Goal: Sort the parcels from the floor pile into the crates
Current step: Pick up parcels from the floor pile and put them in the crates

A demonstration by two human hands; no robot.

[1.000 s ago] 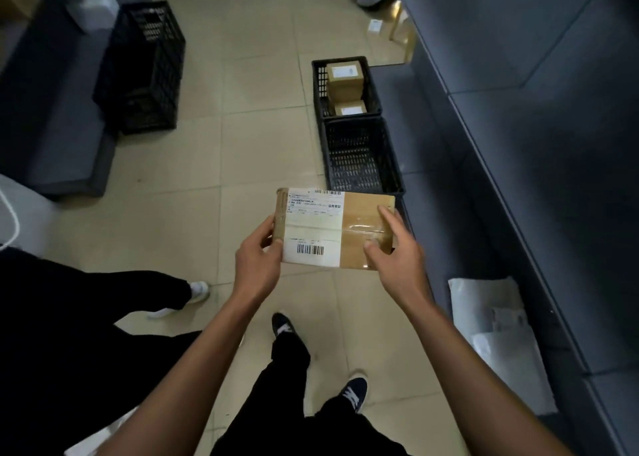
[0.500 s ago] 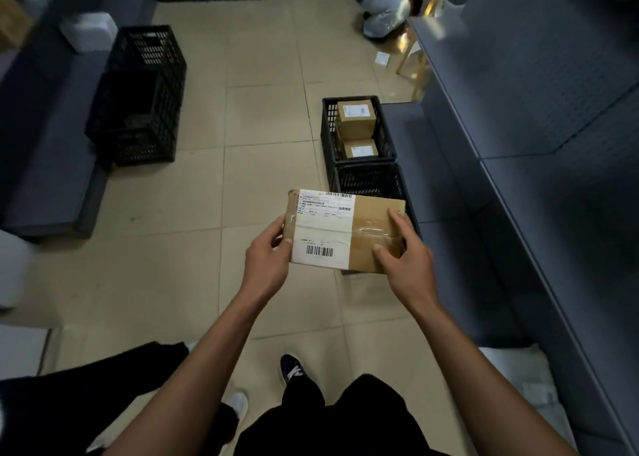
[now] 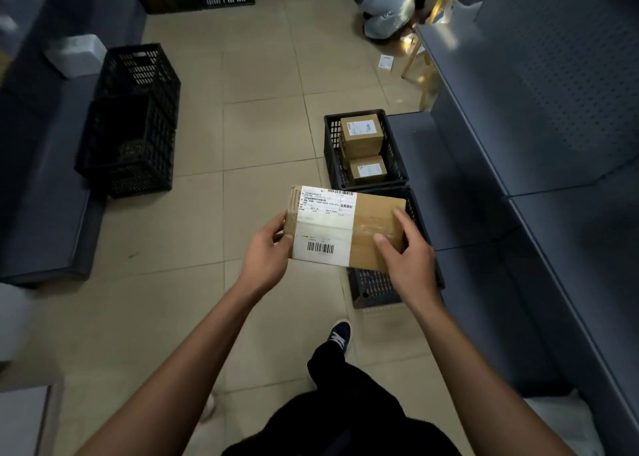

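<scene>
Up close, left hand (image 3: 268,255) and right hand (image 3: 408,258) grip opposite ends of a labelled cardboard parcel (image 3: 345,227); beyond the right hand, a black crate (image 3: 330,151) holds two boxes.

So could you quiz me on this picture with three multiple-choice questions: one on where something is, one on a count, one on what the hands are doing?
1. Where is the crate with boxes in it?
A. On the floor, by the right-hand shelving
B. On the left bench
C. At the person's feet

2. How many cardboard boxes show in that crate?
A. None
B. Two
C. Five

3. What are the hands doing?
A. Hanging idle
B. Both holding one parcel
C. Each holding a separate parcel

Answers: 1 A, the far crate stands on the tiles beside the grey shelving. 2 B, two boxes are visible. 3 B, the left hand and right hand grip opposite ends of the parcel.
</scene>
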